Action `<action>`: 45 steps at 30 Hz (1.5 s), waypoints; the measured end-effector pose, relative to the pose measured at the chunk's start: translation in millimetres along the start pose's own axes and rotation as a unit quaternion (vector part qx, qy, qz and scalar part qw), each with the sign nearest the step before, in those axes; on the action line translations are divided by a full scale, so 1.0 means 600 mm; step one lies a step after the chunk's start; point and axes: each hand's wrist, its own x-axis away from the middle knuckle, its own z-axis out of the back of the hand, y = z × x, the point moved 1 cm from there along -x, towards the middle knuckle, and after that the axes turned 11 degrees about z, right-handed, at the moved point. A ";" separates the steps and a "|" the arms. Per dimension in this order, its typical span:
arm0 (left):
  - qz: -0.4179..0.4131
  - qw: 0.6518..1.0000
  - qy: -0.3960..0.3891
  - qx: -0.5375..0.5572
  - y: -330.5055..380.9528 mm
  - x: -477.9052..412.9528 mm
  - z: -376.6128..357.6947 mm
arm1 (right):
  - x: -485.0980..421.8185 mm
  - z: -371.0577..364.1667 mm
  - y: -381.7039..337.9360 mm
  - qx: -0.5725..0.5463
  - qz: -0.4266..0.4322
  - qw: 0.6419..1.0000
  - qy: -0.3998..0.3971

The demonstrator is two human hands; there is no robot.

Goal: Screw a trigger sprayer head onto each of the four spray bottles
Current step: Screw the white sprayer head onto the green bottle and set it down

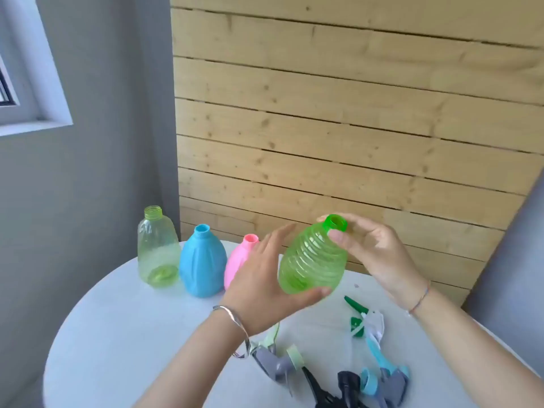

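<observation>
Green and see-through, the ribbed bottle (313,259) is up in the air over the counter (123,334), tipped so its open neck points up and to the right. The left hand (265,287) cups its round belly from below, thumb under the bottom and the other fingers (278,235) spread loosely behind it. The right hand (374,254) pinches the neck between thumb and fingertips. So both hands are closed around this one bottle.

It looks empty, so it should be very light. The thin plastic will likely squash if squeezed hard. The ribs give a good grip, so it should not slip much. The best place to hold it is around the belly, leaving the threaded neck free for a sprayer head.

Three more bottles stand at the back of the counter: a pale yellow-green clear bottle (158,250), a blue bottle (203,262) and a pink bottle (240,262), partly hidden by the left hand. All have open necks with no heads on. The clear one looks empty. You cannot see inside the blue and pink ones.

Sprayer heads lie near the front edge: a green and white sprayer head (363,319), a grey one (275,363), a black one (332,390) and a blue one (385,375). None is screwed on yet.
</observation>
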 end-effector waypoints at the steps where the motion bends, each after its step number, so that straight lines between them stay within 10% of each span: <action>1: 0.017 0.999 -0.031 0.037 0.010 0.008 -0.002 | 0.008 -0.003 -0.010 -0.014 -0.010 1.000 0.006; 6: 0.099 0.988 -0.060 0.103 -0.001 0.062 -0.031 | 0.057 0.020 -0.017 -0.027 -0.100 0.993 -0.055; 12: 0.114 0.990 -0.061 0.051 -0.019 0.090 -0.038 | 0.143 0.136 0.100 0.076 -0.308 0.947 0.053; 26: 0.113 0.991 -0.039 0.062 -0.001 0.075 -0.048 | 0.163 0.169 0.226 0.292 -0.283 0.905 -0.128; 39: 0.135 0.984 -0.043 0.104 0.006 0.078 -0.051 | 0.206 0.197 0.195 0.204 -0.316 0.921 0.100; 45: 0.144 0.979 -0.024 0.143 0.015 0.086 -0.027 | 0.196 0.182 0.095 -0.020 -0.259 0.935 0.242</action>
